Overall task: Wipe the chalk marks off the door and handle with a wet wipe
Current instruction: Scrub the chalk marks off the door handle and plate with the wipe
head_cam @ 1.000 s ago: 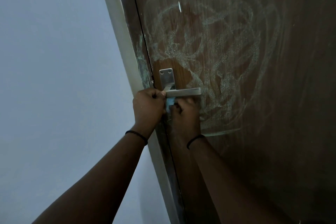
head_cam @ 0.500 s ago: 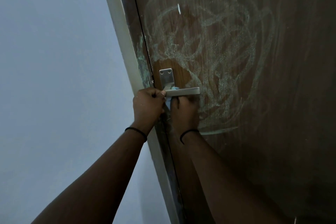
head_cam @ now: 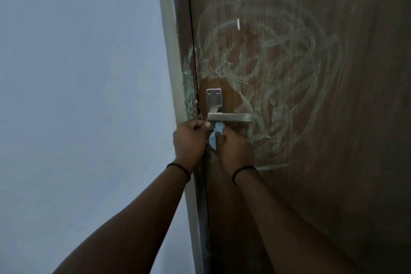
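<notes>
Two bare forearms reach up from the bottom of the view, each with a thin black band (head_cam: 179, 168) at the wrist, and the hands meet just under the door handle. The left hand (head_cam: 190, 140) is curled into a loose fist at the door's edge, thumb tip showing beside the wipe; whether its fingers actually grip anything cannot be told from this angle. The right hand (head_cam: 234, 148) sits just beside it, fingers curled round a bunched blue wipe (head_cam: 215, 134), whose top pokes up against the underside of the handle while a tail hangs down between the two hands. The metal handle (head_cam: 230, 117) runs level to the right from its upright back plate (head_cam: 213, 99), which has two screws at the top. Around the plate the brown door (head_cam: 355, 184) looks clean in a small patch, but beyond that pale greenish chalk marks (head_cam: 278, 78) loop in wide scribbles across the wood, with more smudged on the door frame (head_cam: 175, 73) left of the latch. A small white fleck (head_cam: 238, 24) sits high among the scribbles. Farthest left is a plain pale wall (head_cam: 77, 73)
</notes>
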The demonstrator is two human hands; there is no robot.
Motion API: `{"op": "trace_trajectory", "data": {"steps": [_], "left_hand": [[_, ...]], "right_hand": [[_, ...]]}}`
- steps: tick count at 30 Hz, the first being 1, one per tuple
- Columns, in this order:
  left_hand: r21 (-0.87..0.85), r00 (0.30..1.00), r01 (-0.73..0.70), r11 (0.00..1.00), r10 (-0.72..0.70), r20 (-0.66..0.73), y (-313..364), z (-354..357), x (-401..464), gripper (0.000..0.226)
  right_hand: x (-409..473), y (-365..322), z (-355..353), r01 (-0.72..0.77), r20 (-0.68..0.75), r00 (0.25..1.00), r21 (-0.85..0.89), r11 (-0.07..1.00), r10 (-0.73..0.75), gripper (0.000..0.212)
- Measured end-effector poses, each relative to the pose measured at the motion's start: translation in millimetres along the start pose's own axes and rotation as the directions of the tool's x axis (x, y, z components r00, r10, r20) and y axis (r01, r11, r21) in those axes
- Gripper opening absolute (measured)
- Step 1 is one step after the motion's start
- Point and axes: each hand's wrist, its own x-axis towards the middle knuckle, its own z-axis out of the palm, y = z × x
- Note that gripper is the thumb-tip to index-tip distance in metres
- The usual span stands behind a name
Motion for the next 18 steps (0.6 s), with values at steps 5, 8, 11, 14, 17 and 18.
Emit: {"op": "trace_trajectory", "data": {"steps": [5,8,11,14,17,18], "left_hand": [[-0.097,0.998,-0.057,0.994,0.060,0.034,-23.3,12.9,-23.2,0.027],[-0.185,0.996,-0.077,0.980,0.085,0.034,-21.7,15.3,-25.3,0.025],[-0.295,0.999,-0.043,0.955,0.037,-0.025,-19.1,18.4,-26.1,0.022],[-0.367,0.984,0.024,0.930,-0.087,-0.158,-14.4,28.2,-24.9,0.022],[-0.357,0.945,-0.015,0.934,-0.104,-0.310,-5.9,38.3,-18.4,0.022],[-0.301,0.932,-0.064,0.951,-0.050,-0.358,-2.7,40.8,-14.2,0.020]], "right_hand": [[0.2,1.5,-10.4,0.111,0.049,0.993,-0.064,0.992,-0.108,0.024],[2.8,-9.4,-13.4,0.119,0.099,0.988,0.012,0.993,-0.119,0.021],[-0.4,-15.6,-26.9,0.197,0.219,0.955,0.042,0.979,-0.202,0.021],[-3.3,-21.0,-54.9,0.457,0.034,0.889,-0.123,0.881,-0.456,0.024],[8.9,-31.5,-78.6,0.545,-0.093,0.808,-0.257,0.798,-0.582,0.021],[14.9,-33.3,-84.4,0.532,-0.098,0.813,-0.277,0.800,-0.574,0.019]]}}
